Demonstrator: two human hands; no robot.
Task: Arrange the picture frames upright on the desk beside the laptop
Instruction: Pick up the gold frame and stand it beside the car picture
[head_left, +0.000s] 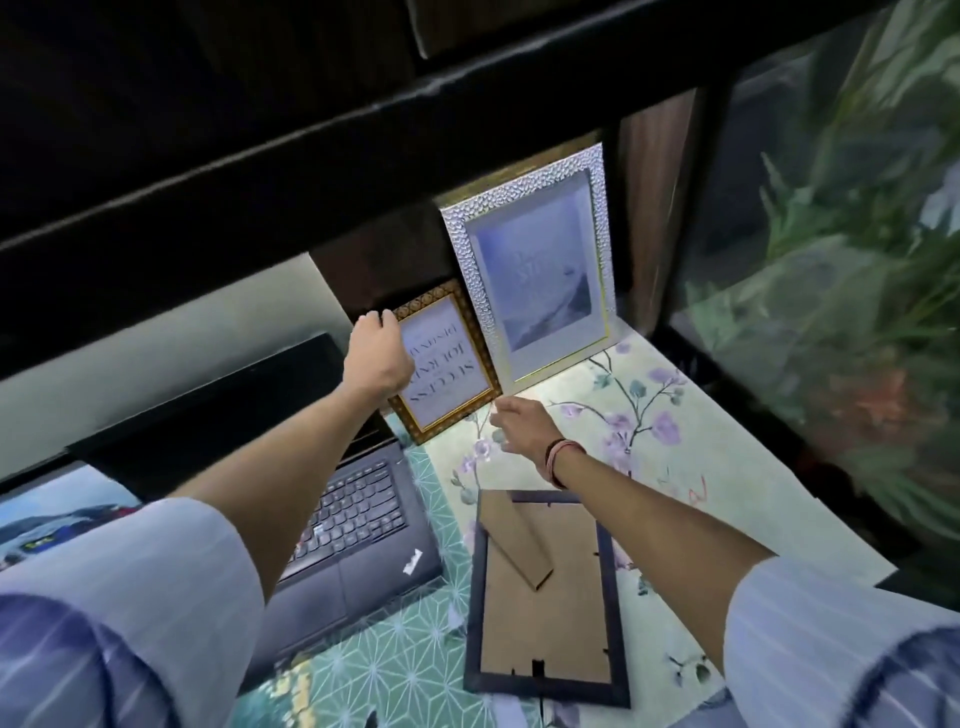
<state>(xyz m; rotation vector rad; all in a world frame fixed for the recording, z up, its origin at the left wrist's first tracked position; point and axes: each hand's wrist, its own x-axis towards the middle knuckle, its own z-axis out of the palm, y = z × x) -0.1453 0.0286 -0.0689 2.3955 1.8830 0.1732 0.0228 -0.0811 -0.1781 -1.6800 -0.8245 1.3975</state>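
A small gold-patterned frame (448, 358) with printed text stands tilted at the back of the desk, right of the open laptop (358, 514). My left hand (378, 357) grips its upper left edge. My right hand (522, 425) is at the frame's lower right corner, fingers touching or just off it. A large silver hammered frame (540, 265) stands upright behind, leaning on the back panel. A dark frame (545, 597) lies face down on the desk, its cardboard stand showing, under my right forearm.
A dark shelf (363, 119) overhangs the desk closely. A glass tank with green plants (841, 291) borders the right side. The desk is covered with floral paper (649, 415) and a green patterned sheet (405, 665). A picture (52, 514) lies left of the laptop.
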